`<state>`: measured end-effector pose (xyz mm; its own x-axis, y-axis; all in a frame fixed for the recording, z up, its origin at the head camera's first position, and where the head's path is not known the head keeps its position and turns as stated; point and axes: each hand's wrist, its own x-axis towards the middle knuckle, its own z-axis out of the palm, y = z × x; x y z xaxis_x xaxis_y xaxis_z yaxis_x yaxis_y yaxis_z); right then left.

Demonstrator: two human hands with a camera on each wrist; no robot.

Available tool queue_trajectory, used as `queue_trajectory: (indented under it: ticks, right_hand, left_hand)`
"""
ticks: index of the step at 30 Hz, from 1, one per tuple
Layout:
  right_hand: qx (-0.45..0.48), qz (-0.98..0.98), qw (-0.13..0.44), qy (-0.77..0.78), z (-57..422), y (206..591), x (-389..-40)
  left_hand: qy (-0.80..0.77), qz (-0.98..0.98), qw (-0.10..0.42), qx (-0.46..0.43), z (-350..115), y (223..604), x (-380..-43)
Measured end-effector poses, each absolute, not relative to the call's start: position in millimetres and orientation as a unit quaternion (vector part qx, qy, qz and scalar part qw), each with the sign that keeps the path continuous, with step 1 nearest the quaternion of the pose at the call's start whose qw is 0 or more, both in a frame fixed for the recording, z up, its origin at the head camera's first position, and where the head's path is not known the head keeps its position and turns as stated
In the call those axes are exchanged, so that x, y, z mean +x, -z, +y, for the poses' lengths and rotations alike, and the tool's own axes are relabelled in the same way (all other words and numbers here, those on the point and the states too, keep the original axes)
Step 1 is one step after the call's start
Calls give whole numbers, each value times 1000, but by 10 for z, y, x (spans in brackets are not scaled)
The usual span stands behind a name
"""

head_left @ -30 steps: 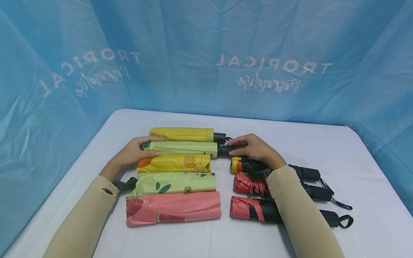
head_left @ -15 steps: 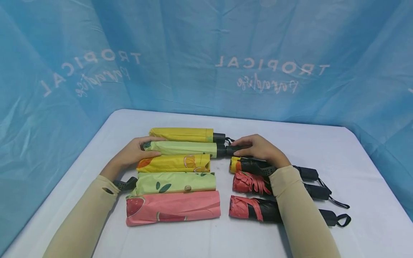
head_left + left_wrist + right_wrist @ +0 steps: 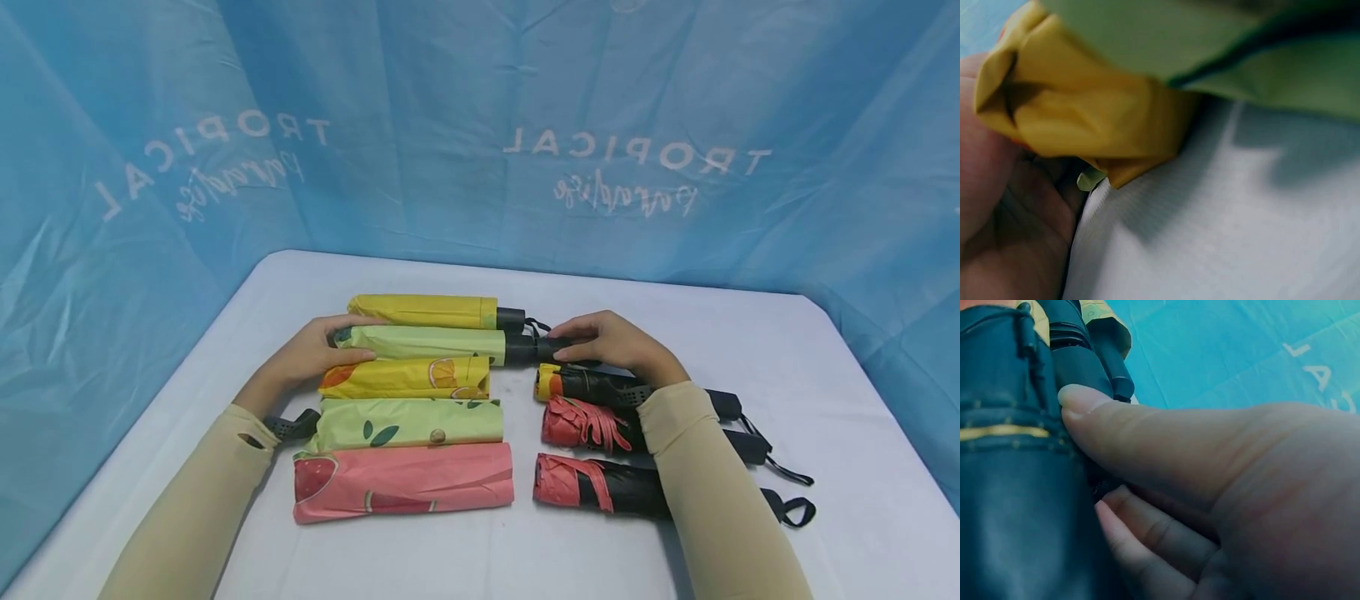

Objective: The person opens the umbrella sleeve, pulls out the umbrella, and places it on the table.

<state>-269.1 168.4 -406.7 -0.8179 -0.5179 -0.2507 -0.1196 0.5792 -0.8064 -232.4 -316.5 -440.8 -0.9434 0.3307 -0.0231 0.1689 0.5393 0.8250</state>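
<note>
At the left end of a light green umbrella sleeve, my left hand holds on with the thumb on the near side and fingers on the far side. A black folded umbrella sticks out of the sleeve's right end. My right hand pinches its black handle, and the thumb lies along it in the right wrist view. Just behind lies a yellow-sleeved umbrella. In front is a yellow sleeve with orange-slice prints. The left wrist view shows yellow fabric close to the palm.
Nearer me on the white table lie another green sleeve and a pink sleeve. To the right, under my forearm, are black umbrellas with yellow and red edges, plus another red-edged umbrella. A blue curtain hangs behind.
My right hand has slid a little to the right with the umbrella handle, and more black shows beyond the green sleeve. The left hand has stayed at the sleeve's end.
</note>
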Motion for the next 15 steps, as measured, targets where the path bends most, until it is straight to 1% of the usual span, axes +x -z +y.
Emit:
queue_trajectory:
  ticks: [6, 15]
  right_hand:
    - [-197, 857, 239, 412, 1719, 4042, -2705]
    - [-185, 862, 246, 404, 1979, 4077, -2703]
  left_hand:
    - [-454, 876, 88, 136, -3165, 4408, -2329]
    - [-455, 876, 87, 136, -3184, 4451, -2355]
